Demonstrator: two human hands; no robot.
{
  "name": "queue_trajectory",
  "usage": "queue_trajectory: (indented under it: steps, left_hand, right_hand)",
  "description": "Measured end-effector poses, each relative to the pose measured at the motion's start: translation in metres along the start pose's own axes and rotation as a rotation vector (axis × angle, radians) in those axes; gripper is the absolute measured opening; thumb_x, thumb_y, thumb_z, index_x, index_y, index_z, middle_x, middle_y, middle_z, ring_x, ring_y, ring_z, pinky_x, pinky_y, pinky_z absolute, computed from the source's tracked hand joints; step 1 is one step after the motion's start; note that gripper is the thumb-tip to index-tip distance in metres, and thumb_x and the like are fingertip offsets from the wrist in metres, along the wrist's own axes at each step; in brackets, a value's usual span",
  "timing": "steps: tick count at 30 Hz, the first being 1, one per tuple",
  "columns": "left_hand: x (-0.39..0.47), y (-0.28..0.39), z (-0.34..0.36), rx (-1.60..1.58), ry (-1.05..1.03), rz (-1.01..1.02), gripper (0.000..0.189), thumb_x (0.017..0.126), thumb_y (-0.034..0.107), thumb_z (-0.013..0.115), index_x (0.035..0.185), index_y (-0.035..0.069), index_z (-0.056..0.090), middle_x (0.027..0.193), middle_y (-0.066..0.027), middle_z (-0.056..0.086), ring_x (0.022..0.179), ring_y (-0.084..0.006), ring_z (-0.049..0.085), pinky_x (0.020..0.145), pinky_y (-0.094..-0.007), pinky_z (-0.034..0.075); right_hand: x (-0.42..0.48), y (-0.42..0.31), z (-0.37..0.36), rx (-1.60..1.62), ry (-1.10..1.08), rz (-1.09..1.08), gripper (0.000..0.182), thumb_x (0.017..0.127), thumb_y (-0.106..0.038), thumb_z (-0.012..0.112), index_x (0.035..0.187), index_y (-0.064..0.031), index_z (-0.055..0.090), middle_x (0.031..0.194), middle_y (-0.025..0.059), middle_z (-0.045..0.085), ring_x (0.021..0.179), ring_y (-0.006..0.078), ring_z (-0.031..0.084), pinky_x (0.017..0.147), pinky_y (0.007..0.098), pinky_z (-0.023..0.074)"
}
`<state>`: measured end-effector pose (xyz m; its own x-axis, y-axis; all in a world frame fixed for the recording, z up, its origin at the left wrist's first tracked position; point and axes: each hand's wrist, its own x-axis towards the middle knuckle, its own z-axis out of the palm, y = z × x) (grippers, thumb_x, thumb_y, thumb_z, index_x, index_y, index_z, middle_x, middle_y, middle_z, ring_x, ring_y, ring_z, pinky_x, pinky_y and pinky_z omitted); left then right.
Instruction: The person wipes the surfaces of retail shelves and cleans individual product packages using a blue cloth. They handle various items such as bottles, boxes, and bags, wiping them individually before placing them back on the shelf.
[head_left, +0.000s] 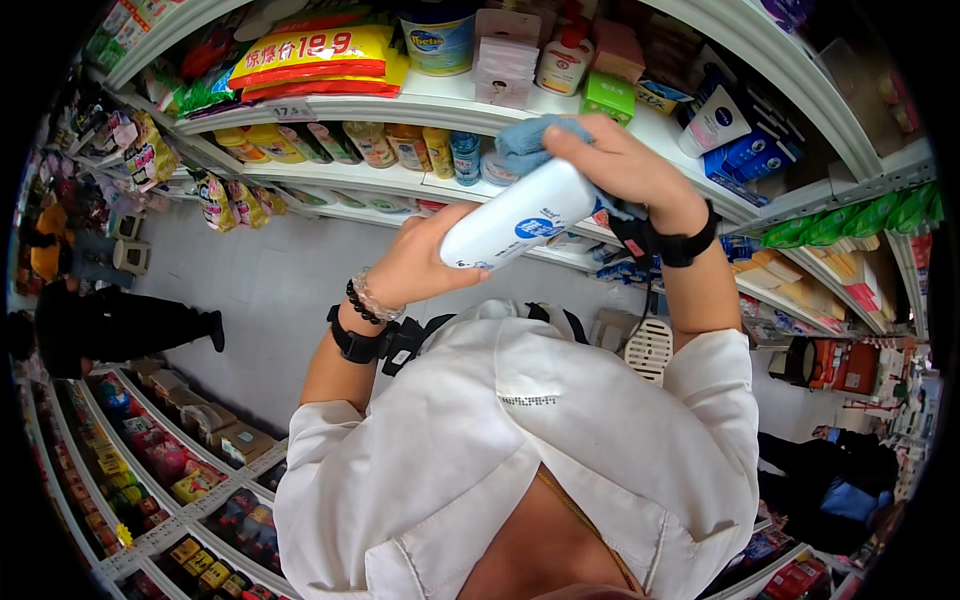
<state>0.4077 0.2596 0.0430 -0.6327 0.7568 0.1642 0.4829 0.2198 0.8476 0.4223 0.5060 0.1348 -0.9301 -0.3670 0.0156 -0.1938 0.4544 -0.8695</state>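
A white plastic bottle (517, 219) with blue writing is held tilted in front of the store shelf. My left hand (424, 259) grips its lower left end, thumb along the near side. At the bottle's upper right end is my right hand (626, 161), holding a blue cloth (541, 142) that touches the bottle. Part of the cloth hangs below the right palm. Behind the right hand, the white shelf (667, 150) carries a green box (608, 97), a white bottle with a red pump (565, 60) and a white tube (714, 124).
Yellow and red bags (319, 56) and a tub (439, 39) stand on the upper shelf. A lower shelf (330, 174) holds a row of bottles. Hanging bags (150, 150) are at left. People in dark clothes stand at far left (127, 326) and right (825, 480).
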Motion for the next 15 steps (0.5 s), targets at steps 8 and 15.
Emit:
queue_trajectory:
  steps: [8,15]
  left_hand:
    - [-0.001,-0.010,-0.009,-0.374,-0.082,0.008,0.081,0.061,0.019,0.082,0.128,-0.002,0.041,0.114,-0.0140,0.057,0.104,-0.0205,0.056,0.091,-0.0324,0.044]
    - [0.009,-0.009,0.000,-0.853,-0.020,0.007,0.094,0.055,0.015,0.088,0.132,0.000,0.037,0.119,-0.0082,0.056,0.106,-0.0149,0.055,0.091,-0.0312,0.046]
  right_hand:
    - [-0.005,0.036,0.045,1.147,-0.186,-0.014,0.064,0.093,-0.049,0.041,0.123,0.0068,0.048,0.138,0.0194,0.040,0.119,0.0282,0.049,0.097,0.0385,0.0432]
    - [0.034,0.062,0.091,1.247,-0.049,-0.213,0.055,0.092,-0.039,0.049,0.135,-0.0067,0.040,0.138,0.0165,0.041,0.114,0.0241,0.053,0.091,0.0370,0.0491]
